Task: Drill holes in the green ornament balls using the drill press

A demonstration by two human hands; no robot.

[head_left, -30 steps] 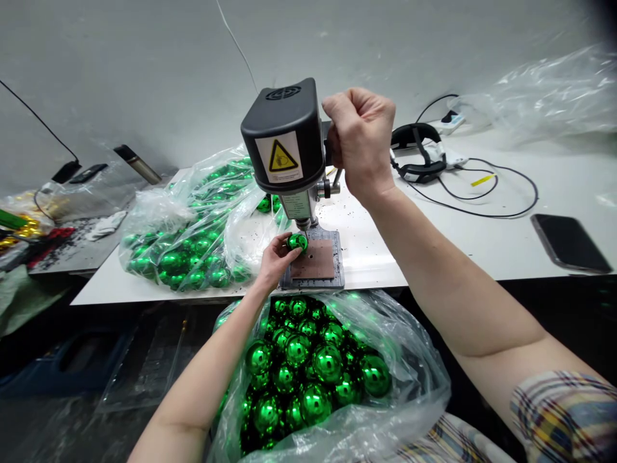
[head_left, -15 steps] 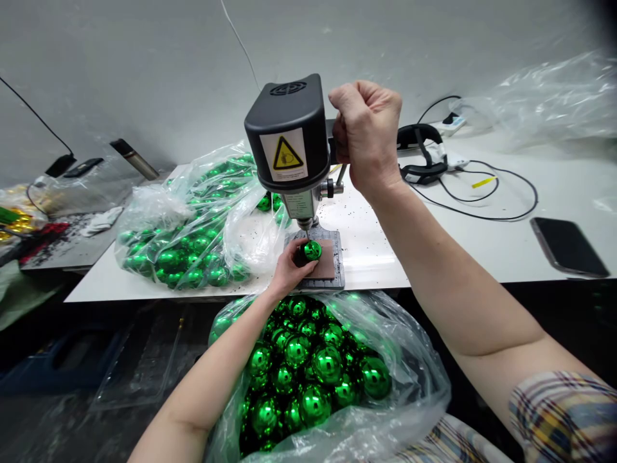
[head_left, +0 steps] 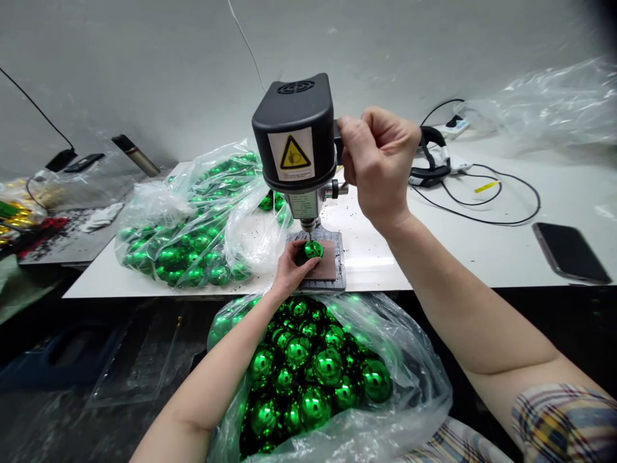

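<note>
A black drill press [head_left: 293, 132] with a yellow warning label stands at the table's front edge. Under its bit, my left hand [head_left: 290, 265] pinches a shiny green ball [head_left: 313, 249] above a brown pad [head_left: 326, 263] on the grey metal base [head_left: 339, 276]. The bit's tip meets the top of the ball. My right hand [head_left: 383, 161] is closed in a fist on the lever at the machine's right side; most of the lever is hidden by the fingers. Below the table edge, an open plastic bag [head_left: 419, 373] holds several green balls [head_left: 328, 365].
Another clear bag of green balls [head_left: 193, 241] lies left of the drill on the white table [head_left: 463, 251]. To the right are a black headset [head_left: 431, 157], looped cables and a phone [head_left: 571, 252]. A flask [head_left: 135, 155] and gloves [head_left: 101, 217] are at the left.
My right hand has moved down and slightly right with the lever. The drill's chuck and bit have come lower onto the ball. My left hand keeps its pinch.
</note>
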